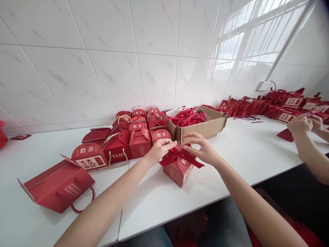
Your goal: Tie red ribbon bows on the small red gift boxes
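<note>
A small red gift box (177, 173) with white printed characters stands on the table in front of me. A wide red ribbon (191, 160) is tied in a bow at its top, with tails hanging out to both sides. My left hand (159, 151) is at the left of the bow, its thumb and forefinger pinched together on the ribbon. At the right, my right hand (203, 147) arches over the box top with thumb and fingers apart. The middle of the bow is partly hidden behind my fingers.
Behind stands an open cardboard box (203, 127) full of red ribbons (187, 117). Several red boxes (140, 137) crowd to its left. A red carton with rope handle (60, 185) lies at far left. At right, a co-worker's hands (303, 124) handle red packaging.
</note>
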### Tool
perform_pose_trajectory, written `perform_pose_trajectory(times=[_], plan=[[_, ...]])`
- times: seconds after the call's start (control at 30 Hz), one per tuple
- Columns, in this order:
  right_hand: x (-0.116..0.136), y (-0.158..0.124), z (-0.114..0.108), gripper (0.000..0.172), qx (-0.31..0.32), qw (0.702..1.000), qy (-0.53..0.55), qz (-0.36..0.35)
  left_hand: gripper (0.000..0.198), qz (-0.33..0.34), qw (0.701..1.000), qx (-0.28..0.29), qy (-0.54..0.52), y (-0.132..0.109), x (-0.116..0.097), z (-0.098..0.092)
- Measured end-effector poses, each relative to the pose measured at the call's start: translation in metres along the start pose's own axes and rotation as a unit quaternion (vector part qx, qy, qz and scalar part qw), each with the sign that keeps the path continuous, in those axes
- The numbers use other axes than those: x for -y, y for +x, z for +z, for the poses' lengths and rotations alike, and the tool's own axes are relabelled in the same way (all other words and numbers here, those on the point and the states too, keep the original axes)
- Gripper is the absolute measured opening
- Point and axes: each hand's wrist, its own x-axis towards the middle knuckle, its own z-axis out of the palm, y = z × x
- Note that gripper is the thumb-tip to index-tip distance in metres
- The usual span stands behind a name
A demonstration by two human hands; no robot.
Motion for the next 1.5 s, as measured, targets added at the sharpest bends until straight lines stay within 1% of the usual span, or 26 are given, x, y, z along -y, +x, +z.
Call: perform_pose_trajectory(times=[0.03,0.1,0.17,0.33,0.5,0.63,0.73,0.9,1.03,1.1,1.17,1.23,1.3,1.37,1.4,1.47,1.5], plan=[[0.004,0.002,0.002,0.017,0.018,0.999,-0.041,-0.018,0.041,-0.002,1.000,0.000,-0.003,0.000,0.000,0.000],[0.010,0.005,0.006,0.015,0.042,0.993,-0.104,-0.031,0.040,-0.002,1.000,-0.003,-0.008,0.000,0.000,0.000],[0.014,0.007,0.009,0.015,0.054,0.989,-0.134,-0.030,0.040,0.004,1.000,-0.004,-0.012,0.000,0.000,0.000],[0.018,0.009,0.013,0.012,0.074,0.989,-0.121,-0.038,0.036,0.040,0.999,-0.002,-0.008,0.001,0.001,0.000],[0.018,0.006,0.014,0.017,0.077,0.989,-0.121,-0.030,0.037,0.054,0.998,-0.009,0.016,0.003,0.003,0.000],[0.019,0.003,0.016,0.016,0.067,0.988,-0.129,-0.056,0.037,0.036,0.999,-0.008,0.005,0.003,0.004,0.000],[0.020,0.000,0.018,0.012,0.048,0.987,-0.128,-0.080,0.037,0.038,0.999,-0.007,-0.006,0.004,0.004,0.000],[0.019,-0.005,0.022,0.012,0.022,0.987,-0.128,-0.095,0.038,0.033,0.999,-0.003,-0.013,0.005,0.006,-0.001],[0.017,-0.008,0.025,0.012,0.000,0.986,-0.133,-0.104,0.042,0.044,0.999,0.000,-0.024,0.005,0.009,-0.002],[0.015,-0.009,0.022,0.012,-0.009,0.988,-0.124,-0.090,0.042,0.040,0.998,0.009,-0.045,0.005,0.009,-0.003],[0.013,-0.009,0.015,0.013,-0.027,0.994,-0.090,-0.061,0.036,0.019,0.997,0.030,-0.074,0.005,0.008,-0.006],[0.009,-0.010,0.005,0.021,-0.054,0.998,-0.033,-0.010,0.030,-0.009,0.994,0.049,-0.098,0.005,0.005,-0.008],[0.005,-0.012,-0.004,0.030,-0.063,0.996,0.034,0.053,0.032,-0.030,0.992,0.053,-0.111,0.005,0.003,-0.010],[0.001,-0.014,-0.010,0.035,-0.038,0.989,0.091,0.106,0.034,-0.034,0.992,0.047,-0.113,0.005,0.002,-0.010],[-0.001,-0.015,-0.011,0.036,-0.018,0.986,0.111,0.122,0.035,-0.033,0.992,0.046,-0.112,0.005,0.002,-0.009],[-0.002,-0.018,-0.011,0.037,0.017,0.983,0.127,0.128,0.037,-0.032,0.992,0.050,-0.107,0.005,0.002,-0.009],[-0.002,-0.019,-0.010,0.038,0.021,0.984,0.123,0.125,0.037,-0.030,0.993,0.051,-0.101,0.005,0.002,-0.008]])
